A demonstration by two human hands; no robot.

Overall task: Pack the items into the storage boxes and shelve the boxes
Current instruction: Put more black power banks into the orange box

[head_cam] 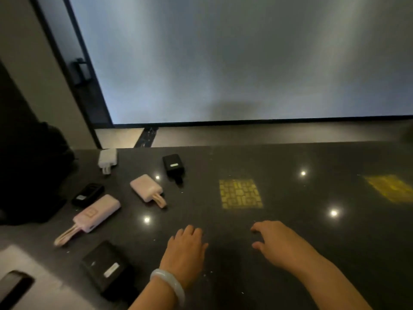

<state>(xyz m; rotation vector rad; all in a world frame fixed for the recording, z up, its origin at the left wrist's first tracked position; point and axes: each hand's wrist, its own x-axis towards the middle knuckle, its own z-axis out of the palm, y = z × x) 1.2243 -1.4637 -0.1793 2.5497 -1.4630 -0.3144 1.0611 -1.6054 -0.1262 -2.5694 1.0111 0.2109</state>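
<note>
Several small power banks and chargers lie on the left part of a dark glossy table (290, 253). A white charger (107, 158) sits at the far edge, a black one (173, 164) to its right. Two pink power banks with cord loops lie nearer: a small one (146, 190) and a long one (96, 213). A black device (87, 194) lies between them at the left. A black box-like pack (103, 264) is nearest. My left hand (186, 248), with a pale bangle on the wrist, hovers palm down and holds nothing. My right hand (273, 240) has loosely curled fingers over bare table.
A dark bag or chair (29, 171) stands at the left edge. A white sheet with a black phone (13, 287) lies at the near left corner. Two yellow patterned patches (240, 193) (391, 187) mark the table. A frosted glass wall (245, 63) rises behind.
</note>
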